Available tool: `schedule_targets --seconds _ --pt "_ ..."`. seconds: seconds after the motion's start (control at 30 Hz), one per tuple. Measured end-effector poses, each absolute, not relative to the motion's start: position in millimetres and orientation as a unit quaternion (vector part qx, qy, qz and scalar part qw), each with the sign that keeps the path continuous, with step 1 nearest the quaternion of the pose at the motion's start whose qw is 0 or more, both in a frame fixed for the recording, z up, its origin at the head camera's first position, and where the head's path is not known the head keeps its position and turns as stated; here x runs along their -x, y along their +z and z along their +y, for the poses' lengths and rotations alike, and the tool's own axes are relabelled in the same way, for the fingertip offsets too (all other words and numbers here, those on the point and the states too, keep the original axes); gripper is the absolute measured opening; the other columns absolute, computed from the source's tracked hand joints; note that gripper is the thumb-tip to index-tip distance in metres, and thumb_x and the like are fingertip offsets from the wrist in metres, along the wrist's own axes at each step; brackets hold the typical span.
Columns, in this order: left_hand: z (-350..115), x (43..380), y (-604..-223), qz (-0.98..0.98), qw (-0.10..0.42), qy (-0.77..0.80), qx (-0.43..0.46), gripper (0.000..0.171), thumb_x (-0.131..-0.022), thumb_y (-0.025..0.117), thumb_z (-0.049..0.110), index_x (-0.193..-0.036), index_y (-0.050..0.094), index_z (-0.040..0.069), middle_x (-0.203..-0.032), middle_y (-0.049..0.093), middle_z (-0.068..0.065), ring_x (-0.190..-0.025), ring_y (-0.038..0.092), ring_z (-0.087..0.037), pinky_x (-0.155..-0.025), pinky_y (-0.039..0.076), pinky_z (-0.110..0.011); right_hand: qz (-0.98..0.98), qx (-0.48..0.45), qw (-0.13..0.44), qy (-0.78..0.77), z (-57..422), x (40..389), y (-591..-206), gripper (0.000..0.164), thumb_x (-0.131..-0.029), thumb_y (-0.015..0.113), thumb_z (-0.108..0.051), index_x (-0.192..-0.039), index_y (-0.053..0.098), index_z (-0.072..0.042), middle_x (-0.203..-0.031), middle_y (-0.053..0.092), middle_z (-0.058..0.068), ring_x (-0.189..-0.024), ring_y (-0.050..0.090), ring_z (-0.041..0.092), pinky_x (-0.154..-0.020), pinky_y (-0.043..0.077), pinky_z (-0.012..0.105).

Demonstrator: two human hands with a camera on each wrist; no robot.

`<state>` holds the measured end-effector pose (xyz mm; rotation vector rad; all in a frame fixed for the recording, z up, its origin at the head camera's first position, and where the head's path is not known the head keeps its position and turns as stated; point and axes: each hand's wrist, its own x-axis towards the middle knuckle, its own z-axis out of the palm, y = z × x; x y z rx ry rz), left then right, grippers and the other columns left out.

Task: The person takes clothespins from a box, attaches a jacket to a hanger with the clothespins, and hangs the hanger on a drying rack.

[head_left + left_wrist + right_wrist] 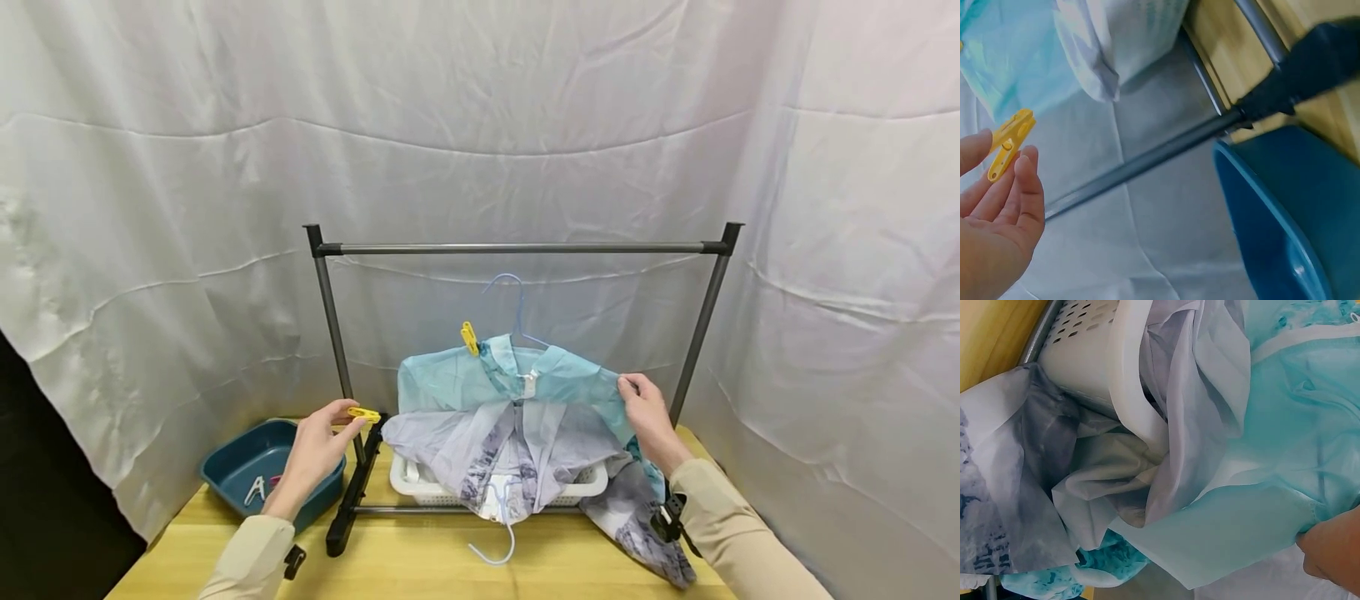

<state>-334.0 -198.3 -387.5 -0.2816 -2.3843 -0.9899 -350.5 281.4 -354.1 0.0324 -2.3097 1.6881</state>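
My left hand point(315, 450) pinches a yellow clothespin point(365, 414) between thumb and fingertips, left of the clothes; the left wrist view shows this clothespin point(1013, 144) close up. A sheer turquoise shirt point(442, 383) is spread on a light blue hanger point(520, 304), whose hook stands up below the rack's bar. Another yellow clothespin point(469, 338) is clipped left of the shirt's collar. My right hand point(651, 417) grips the shirt at its right shoulder; in the right wrist view, the hand point(1335, 550) holds the turquoise cloth at the frame's edge.
A grey patterned garment point(442, 442) drapes over a white basket point(596, 482), with a second hanger point(513, 542) hooking toward me. The dark metal rack point(517, 248) stands around them. At left, a blue basin point(232, 467) holds a white clothespin point(255, 492) and something pink.
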Motion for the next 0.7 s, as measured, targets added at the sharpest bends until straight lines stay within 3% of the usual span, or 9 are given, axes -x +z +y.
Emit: schedule_targets --seconds 0.27,0.4,0.57,0.7 --pt "-171.8 333.8 -378.6 -0.861 0.31 -0.378 0.144 0.031 -0.089 0.073 0.016 -0.118 0.067 0.007 -0.099 0.074 -0.011 -0.079 0.067 -0.021 -0.061 0.049 -0.023 -0.797 -0.014 0.139 0.588 280.4 350.8 -357.0 0.045 -0.109 0.03 -0.029 -0.137 0.038 0.004 -0.138 0.04 0.022 -0.122 0.041 0.033 -0.102 0.036 0.047" --pt "-155.9 338.1 -370.4 -0.843 0.328 -0.382 0.188 0.028 -0.088 0.073 0.012 -0.114 0.069 0.006 -0.095 0.075 -0.012 -0.066 0.064 -0.015 -0.053 0.047 -0.021 -0.798 -0.012 0.14 0.586 279.6 351.2 -357.8 0.045 -0.109 0.03 -0.029 -0.137 0.038 0.004 -0.138 0.04 0.022 -0.122 0.041 0.033 -0.102 0.036 0.047" --pt "-136.0 342.7 -355.9 -0.838 0.329 -0.365 0.237 0.028 -0.089 0.072 0.014 -0.115 0.069 0.005 -0.091 0.074 -0.009 -0.052 0.049 -0.006 -0.047 0.041 -0.021 -0.797 -0.014 0.141 0.588 279.4 351.7 -357.6 0.043 -0.109 0.03 -0.028 -0.136 0.039 0.004 -0.137 0.04 0.022 -0.121 0.041 0.032 -0.102 0.036 0.046" --pt "-124.2 344.9 -344.8 -0.836 0.333 -0.35 0.26 0.026 -0.091 0.071 0.015 -0.115 0.07 0.007 -0.093 0.073 -0.008 -0.053 0.048 -0.006 -0.049 0.041 -0.022 -0.796 -0.018 0.149 0.586 279.0 352.0 -356.0 0.042 -0.109 0.03 -0.026 -0.134 0.04 0.005 -0.135 0.041 0.022 -0.119 0.042 0.032 -0.1 0.036 0.045"
